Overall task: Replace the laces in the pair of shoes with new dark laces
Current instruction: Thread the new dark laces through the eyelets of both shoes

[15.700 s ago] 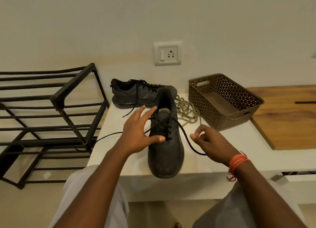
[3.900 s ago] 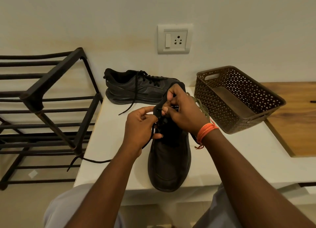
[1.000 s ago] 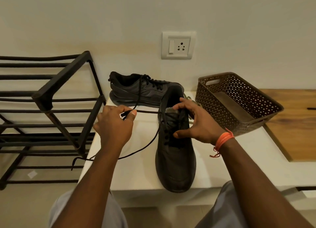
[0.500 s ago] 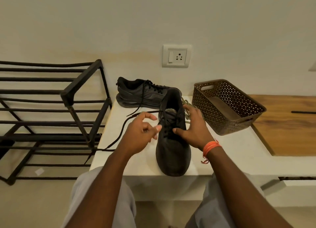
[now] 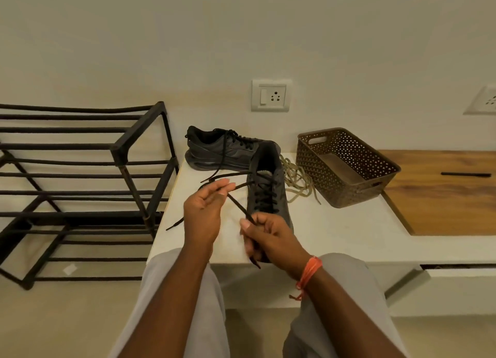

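Both hands' curled fingers point(image 5: 264, 225) around dark lace point(image 5: 239, 207)

We are in a home entryway: a metal shoe rack point(image 5: 80, 186), a wall socket point(image 5: 271, 95), a woven basket point(image 5: 346, 167) on a white surface point(image 5: 335, 223).

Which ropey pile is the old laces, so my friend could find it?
Find the brown basket on the white counter. Just left of it, between the basket and the near black shoe, lies the pile of old laces. They are pale olive-tan and loose, unlike the dark lace held in both hands.
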Tool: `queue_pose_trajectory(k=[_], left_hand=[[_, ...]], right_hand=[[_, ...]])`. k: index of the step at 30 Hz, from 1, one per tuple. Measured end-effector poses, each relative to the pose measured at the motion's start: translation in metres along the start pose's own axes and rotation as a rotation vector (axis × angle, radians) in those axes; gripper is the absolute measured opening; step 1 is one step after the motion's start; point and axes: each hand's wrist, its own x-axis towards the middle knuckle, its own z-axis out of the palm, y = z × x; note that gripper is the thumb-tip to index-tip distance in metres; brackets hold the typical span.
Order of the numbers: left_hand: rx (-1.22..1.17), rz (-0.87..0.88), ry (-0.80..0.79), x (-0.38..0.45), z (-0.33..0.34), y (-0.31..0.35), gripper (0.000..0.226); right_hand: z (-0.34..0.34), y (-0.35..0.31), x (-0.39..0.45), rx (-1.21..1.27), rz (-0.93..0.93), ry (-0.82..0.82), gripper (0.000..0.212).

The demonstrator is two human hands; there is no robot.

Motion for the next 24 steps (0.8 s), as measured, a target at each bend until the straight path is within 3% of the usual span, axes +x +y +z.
queue_pose_trajectory(k=[2, 5, 8, 10, 13, 17, 24], left_hand=[[0.028, -0.107, 0.236, 0.005, -0.001, -0.005, 0.016], [0.190, -0.173, 0.272, 0.008, 0.002, -0.017, 0.013], [0.715, 0.031, 0.211, 0.003, 0.011, -0.026, 0.010], [0.877, 0.223, 0.115, -0.002, 0.021, -0.028, 0.021], [0.955, 0.395, -0.053, -0.011, 0.034, -0.035, 0.031], [0.974, 0.355, 0.014, -0.007, 0.035, -0.048, 0.027], [0.944, 0.267, 0.428, 0.011, 0.014, -0.048, 0.023]], right_hand=[[-0.019, 0.000, -0.003, -0.069, -0.026, 0.060, 0.029], [-0.048, 0.006, -0.003, -0.220, -0.100, 0.198, 0.023], [-0.059, 0.012, 0.000, -0.282, -0.132, 0.304, 0.015], [-0.053, 0.012, 0.002, -0.319, -0.145, 0.287, 0.013], [-0.046, 0.014, 0.007, -0.379, -0.173, 0.242, 0.015], [-0.054, 0.018, 0.013, -0.338, -0.169, 0.317, 0.009], [-0.074, 0.021, 0.015, -0.365, -0.140, 0.309, 0.011]])
